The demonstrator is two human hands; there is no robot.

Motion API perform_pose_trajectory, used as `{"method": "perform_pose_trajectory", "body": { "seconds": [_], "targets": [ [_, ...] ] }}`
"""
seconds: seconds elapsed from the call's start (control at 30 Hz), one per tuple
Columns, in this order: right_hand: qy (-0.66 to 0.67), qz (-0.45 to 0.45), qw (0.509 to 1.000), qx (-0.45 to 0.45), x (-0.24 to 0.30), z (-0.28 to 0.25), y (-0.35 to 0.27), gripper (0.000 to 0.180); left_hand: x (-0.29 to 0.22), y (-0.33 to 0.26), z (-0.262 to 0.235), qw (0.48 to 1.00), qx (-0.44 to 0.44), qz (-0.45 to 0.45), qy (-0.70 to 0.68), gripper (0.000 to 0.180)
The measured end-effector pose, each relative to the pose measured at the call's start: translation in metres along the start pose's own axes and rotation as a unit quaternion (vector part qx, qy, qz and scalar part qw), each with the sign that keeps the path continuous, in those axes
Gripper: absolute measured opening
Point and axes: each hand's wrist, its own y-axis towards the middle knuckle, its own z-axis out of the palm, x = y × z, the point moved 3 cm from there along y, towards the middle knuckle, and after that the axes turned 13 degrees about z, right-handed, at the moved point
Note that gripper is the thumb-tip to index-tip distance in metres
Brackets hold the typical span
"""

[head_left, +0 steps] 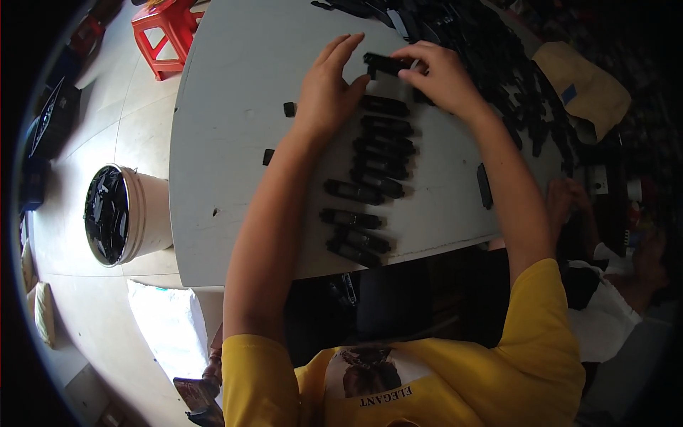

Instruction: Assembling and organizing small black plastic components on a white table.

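My right hand [445, 77] is at the far part of the table, its thumb and fingers closed on the end of a small black plastic part [382, 62]. Across from it, my left hand [329, 92] is held with thumb and fingers apart and nothing in it. Beneath both hands, a column of similar oblong black parts [384, 107] runs toward me down the table. The nearest of them [353, 252] lies by the front edge. Two little black pieces [289, 109] sit left of my left forearm, the other [268, 156] closer to me.
A big heap of black parts [491, 64] covers the table's far right, beside a tan sheet [583, 85]. One black piece [484, 186] lies near my right forearm. Left on the floor are a white bucket [146, 213] of black pieces and a red stool [163, 35]. Another person's arm [562, 203] shows at right.
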Motion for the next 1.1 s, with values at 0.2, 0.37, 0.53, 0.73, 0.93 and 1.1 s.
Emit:
{"method": "perform_pose_trajectory", "body": {
  "seconds": [0.2, 0.37, 0.53, 0.73, 0.93, 1.1],
  "targets": [
    [0.069, 0.042, 0.996, -0.041, -0.007, -0.009, -0.023, 0.017, 0.001, -0.002, 0.002, 0.985, 0.154, -0.015, 0.076, 0.033],
    [-0.030, 0.098, 0.994, -0.047, -0.017, -0.002, -0.035, 0.016, 0.007, -0.003, 0.004, 0.982, 0.154, 0.047, 0.102, 0.027],
    [-0.174, 0.117, 0.973, -0.091, -0.015, 0.009, -0.039, 0.016, 0.006, 0.000, 0.000, 0.975, 0.196, 0.010, 0.103, 0.027],
    [-0.077, 0.077, 0.990, -0.090, -0.012, 0.006, -0.041, 0.010, 0.005, 0.003, 0.000, 0.972, 0.217, -0.001, 0.094, 0.026],
    [0.035, -0.064, 0.995, -0.071, 0.009, 0.016, -0.033, 0.010, 0.007, 0.002, 0.000, 0.971, 0.220, 0.009, 0.095, 0.026],
    [-0.024, -0.105, 0.992, -0.066, 0.012, 0.017, -0.031, 0.009, 0.010, 0.001, 0.001, 0.973, 0.220, -0.005, 0.068, 0.026]
  ]
}}
